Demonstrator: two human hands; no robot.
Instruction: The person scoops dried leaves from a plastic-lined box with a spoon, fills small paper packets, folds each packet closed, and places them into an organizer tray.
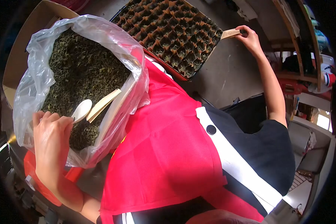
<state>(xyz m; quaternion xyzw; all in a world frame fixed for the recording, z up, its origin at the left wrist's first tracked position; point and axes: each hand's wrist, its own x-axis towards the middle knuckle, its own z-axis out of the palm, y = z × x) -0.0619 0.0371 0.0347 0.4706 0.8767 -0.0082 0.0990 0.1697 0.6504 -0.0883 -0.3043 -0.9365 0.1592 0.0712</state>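
Note:
My left hand (52, 128) is closed round the handle end of a white spoon (82, 109). The spoon's bowl lies over dried, shredded green leaves (82, 65) in a large clear plastic bag (33, 87). Beside the spoon, a pale yellow folded piece (102, 105) rests on the leaves. Stretched out at the upper right, my right hand (250, 40) pinches a tan, flat, narrow piece (230, 33), paper or wood, I cannot tell which. Its far end meets the corner of a tray (188, 77) packed with rows of brown pointed pockets (171, 33) with dark leaf inside.
A cardboard box (20, 56) surrounds the bag's far side. Under my left forearm is an orange-red plastic thing (41, 179). My red apron (168, 149) lies between bag and right arm. Wooden shelving (296, 76) stands at the right, above grey floor (220, 71).

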